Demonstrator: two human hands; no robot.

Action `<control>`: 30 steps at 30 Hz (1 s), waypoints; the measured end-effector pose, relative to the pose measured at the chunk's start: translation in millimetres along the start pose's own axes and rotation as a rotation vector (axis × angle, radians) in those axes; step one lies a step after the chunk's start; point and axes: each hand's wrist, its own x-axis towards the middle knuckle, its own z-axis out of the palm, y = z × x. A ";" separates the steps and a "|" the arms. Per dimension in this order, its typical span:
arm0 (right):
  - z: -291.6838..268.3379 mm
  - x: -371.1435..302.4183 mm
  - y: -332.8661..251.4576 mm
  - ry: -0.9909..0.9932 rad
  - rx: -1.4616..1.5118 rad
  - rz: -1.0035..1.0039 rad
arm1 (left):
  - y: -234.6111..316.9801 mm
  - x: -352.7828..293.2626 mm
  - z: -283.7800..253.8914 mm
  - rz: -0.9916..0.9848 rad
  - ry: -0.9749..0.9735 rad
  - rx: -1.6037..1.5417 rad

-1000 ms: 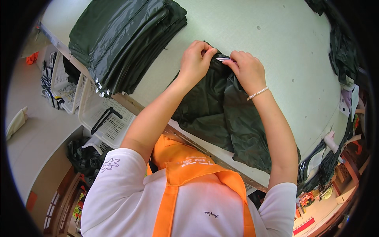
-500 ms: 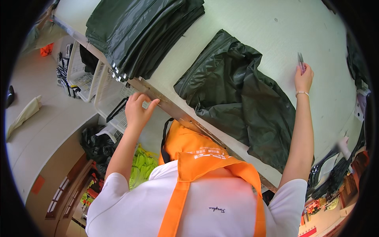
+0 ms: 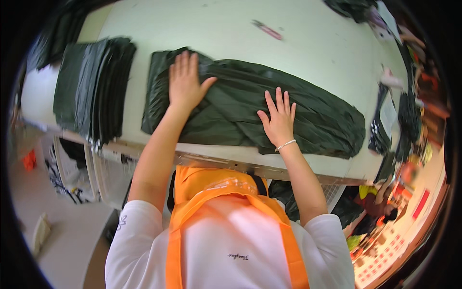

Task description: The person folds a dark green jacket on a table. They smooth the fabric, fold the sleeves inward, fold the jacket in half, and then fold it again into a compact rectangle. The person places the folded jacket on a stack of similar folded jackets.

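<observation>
A dark green, shiny folded garment (image 3: 322, 113) stretches across the pale table (image 3: 202, 29) in front of me, its fabric creased. On its left part my left hand (image 3: 186, 85) lies flat, thumb out and fingers extended. My right hand (image 3: 279, 120), with a beaded bracelet at the wrist, rests palm down near the garment's middle, fingers spread. Neither hand grips anything. Beyond the garment lies a pair of small thread snips (image 3: 268, 30) with a reddish handle, apart from both hands.
A stack of folded dark green garments (image 3: 94, 89) sits at the table's left. More dark cloth lies at the far left and far right. Below the table's metal edge (image 3: 216, 162) stand white baskets (image 3: 98, 168). Another person (image 3: 382, 204) is at the right.
My right hand has let go of the snips, now on the table, and come onto the garment. My left hand has moved from the table edge onto the garment. The view has turned.
</observation>
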 end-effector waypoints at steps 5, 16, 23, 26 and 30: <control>-58.4 -26.1 126.6 0.329 -0.316 0.337 | -9.6 5.6 18.4 0.018 0.017 0.193; -35.8 -107.3 312.3 0.400 0.426 0.625 | 124.0 31.9 -18.6 0.041 0.003 0.336; -41.3 -150.3 400.1 0.322 0.420 0.868 | 378.4 -55.8 56.3 0.508 -0.144 -0.355; -64.2 -134.4 385.3 0.166 0.566 0.914 | 383.2 -53.1 89.6 0.461 -0.234 -0.218; -125.1 -136.3 368.1 -0.003 1.078 0.883 | 383.5 -53.6 99.1 0.510 -0.259 -0.196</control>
